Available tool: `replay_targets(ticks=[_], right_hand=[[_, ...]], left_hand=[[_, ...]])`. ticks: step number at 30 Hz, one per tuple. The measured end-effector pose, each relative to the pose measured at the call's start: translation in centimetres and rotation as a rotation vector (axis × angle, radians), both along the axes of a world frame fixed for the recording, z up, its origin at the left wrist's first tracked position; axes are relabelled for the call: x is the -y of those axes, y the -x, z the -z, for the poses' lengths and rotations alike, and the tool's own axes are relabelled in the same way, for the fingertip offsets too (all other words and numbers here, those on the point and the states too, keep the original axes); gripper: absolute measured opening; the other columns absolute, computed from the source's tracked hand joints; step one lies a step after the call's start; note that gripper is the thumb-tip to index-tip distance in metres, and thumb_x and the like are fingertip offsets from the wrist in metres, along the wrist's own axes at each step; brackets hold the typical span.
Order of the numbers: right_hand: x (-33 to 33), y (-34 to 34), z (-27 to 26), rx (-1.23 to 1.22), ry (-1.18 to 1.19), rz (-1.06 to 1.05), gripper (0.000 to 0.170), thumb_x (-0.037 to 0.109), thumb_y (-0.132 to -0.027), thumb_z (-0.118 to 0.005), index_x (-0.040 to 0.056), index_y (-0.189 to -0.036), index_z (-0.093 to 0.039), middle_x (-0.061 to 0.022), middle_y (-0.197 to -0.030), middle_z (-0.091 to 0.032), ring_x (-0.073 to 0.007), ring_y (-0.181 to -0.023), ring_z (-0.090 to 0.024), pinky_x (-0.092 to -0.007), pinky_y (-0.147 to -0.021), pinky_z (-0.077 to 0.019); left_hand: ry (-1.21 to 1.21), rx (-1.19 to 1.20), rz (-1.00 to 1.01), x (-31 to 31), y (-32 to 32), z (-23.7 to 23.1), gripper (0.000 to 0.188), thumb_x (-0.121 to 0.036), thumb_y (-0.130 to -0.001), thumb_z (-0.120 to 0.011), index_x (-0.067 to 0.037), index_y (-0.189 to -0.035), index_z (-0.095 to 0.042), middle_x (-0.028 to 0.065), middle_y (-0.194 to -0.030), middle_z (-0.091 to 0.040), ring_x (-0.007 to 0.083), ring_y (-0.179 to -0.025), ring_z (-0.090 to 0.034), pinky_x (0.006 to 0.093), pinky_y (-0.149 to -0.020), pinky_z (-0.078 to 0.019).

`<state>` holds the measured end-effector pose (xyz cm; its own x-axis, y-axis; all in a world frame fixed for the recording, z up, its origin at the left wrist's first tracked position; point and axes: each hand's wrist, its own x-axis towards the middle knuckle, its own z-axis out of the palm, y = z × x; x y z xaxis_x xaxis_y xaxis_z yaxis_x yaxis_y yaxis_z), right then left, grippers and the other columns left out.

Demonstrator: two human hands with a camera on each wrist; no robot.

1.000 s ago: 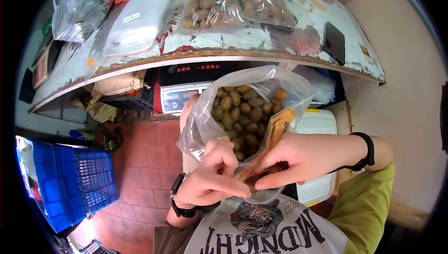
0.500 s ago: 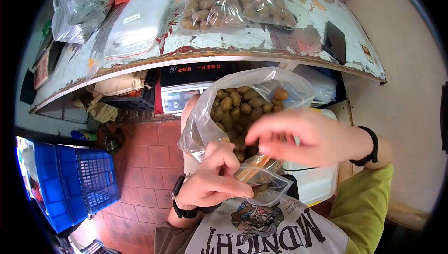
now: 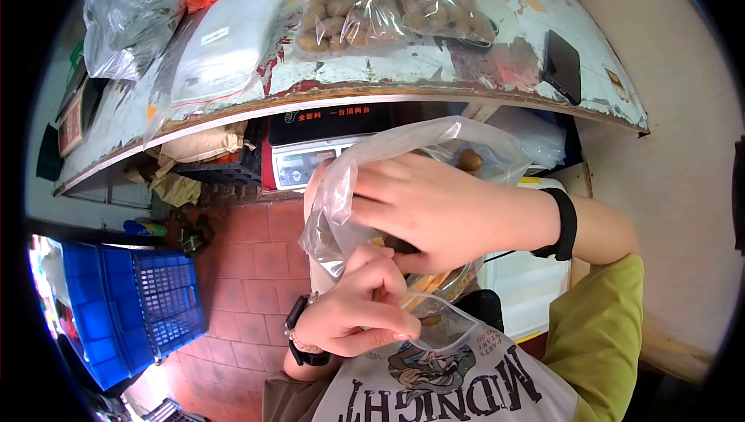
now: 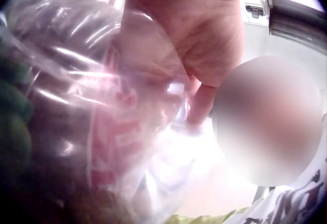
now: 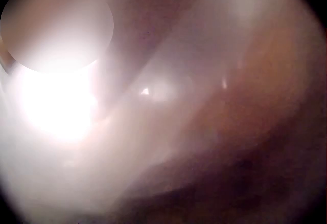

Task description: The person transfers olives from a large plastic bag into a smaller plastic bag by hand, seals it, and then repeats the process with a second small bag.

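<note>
Fruit (image 3: 340, 5) fills two bags (image 3: 434, 11), more lies loose; left hand (image 3: 358, 307) pinches a small bag (image 3: 452, 333), right hand's (image 3: 450, 212) grip hidden.

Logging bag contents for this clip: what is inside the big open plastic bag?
In the bag, a round brown item shows near the far rim, and something dark brown beside the right hand. The hand hides most else; the amount can't be told.
</note>
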<state>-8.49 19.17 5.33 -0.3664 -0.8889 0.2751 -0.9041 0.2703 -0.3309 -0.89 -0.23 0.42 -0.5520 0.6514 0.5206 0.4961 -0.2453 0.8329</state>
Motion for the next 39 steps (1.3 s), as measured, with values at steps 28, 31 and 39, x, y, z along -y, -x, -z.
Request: replay_targets(ticks=[28,31,39], right_hand=[[0.6,1.6,0.8,0.175,-0.063,-0.178,0.063,0.03,-0.056,-0.084,0.0174,-0.114,-0.061,-0.0087,-0.117,-0.051,-0.0323,-0.108,-0.052,-0.0465,-0.085,-0.0457],[0.3,1.3,0.2,0.069,-0.104,-0.151,0.06,0.029,-0.057,-0.084,0.0184,-0.112,-0.063,-0.0089,-0.114,-0.052,-0.0316,-0.104,-0.053,-0.0449,-0.083,-0.0467],[-0.5,0.9,-0.3,0.041,-0.33,-0.039,0.059,0.022,-0.061,-0.082,0.0182,-0.116,-0.061,-0.0101,-0.115,-0.049,-0.0306,-0.091,-0.06,-0.0442,-0.074,-0.051]], left_hand=[[-0.057,-0.008,-0.07,0.3,-0.7,1.3,0.014,-0.011,-0.073,-0.075,-0.018,-0.085,-0.075,-0.0017,-0.084,-0.047,0.0256,-0.09,-0.041,0.0444,-0.096,-0.0331],[-0.059,0.004,-0.097,0.1,-0.7,1.2,0.012,-0.012,-0.074,-0.075,-0.017,-0.085,-0.074,-0.0014,-0.083,-0.047,0.0249,-0.09,-0.041,0.044,-0.096,-0.0333],[-0.017,-0.023,-0.174,-0.4,-0.6,0.6,0.008,-0.015,-0.076,-0.076,-0.015,-0.084,-0.073,-0.0004,-0.082,-0.044,0.0247,-0.088,-0.039,0.0415,-0.091,-0.0336]])
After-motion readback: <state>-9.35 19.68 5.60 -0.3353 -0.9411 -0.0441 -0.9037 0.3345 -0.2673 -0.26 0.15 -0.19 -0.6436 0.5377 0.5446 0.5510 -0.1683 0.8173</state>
